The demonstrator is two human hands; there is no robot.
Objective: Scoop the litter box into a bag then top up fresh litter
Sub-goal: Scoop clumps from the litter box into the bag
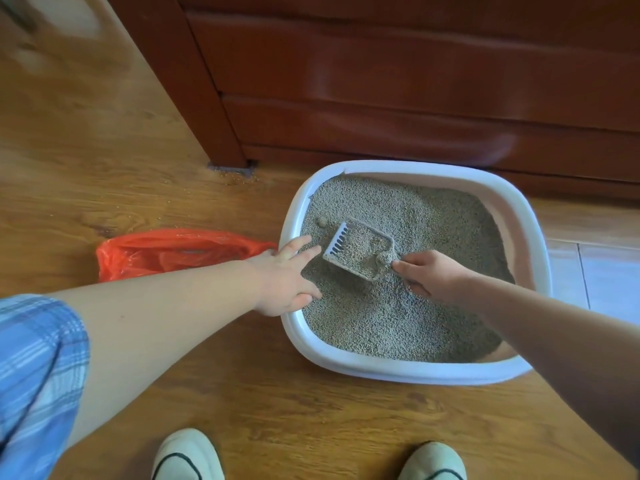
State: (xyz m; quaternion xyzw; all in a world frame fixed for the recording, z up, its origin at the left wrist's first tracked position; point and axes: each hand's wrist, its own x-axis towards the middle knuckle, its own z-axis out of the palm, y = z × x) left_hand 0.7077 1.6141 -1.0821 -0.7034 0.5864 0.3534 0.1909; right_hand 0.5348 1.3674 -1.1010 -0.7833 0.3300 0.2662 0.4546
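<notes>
A white litter box (408, 370) full of grey litter sits on the wooden floor. My right hand (433, 275) grips the handle of a grey slotted scoop (360, 251), which is loaded with litter and a clump near the handle. My left hand (287, 278) rests on the box's left rim, fingers spread, touching the litter beside the scoop. A small round clump (321, 221) lies on the litter just left of the scoop. An orange plastic bag (166, 252) lies crumpled on the floor to the left of the box.
A dark red wooden cabinet (381, 81) stands right behind the box. Spilled litter grains dot the floor near the cabinet's foot (230, 169). My two pale slippers (188, 457) are at the bottom edge. Pale tiles (602, 271) begin at the right.
</notes>
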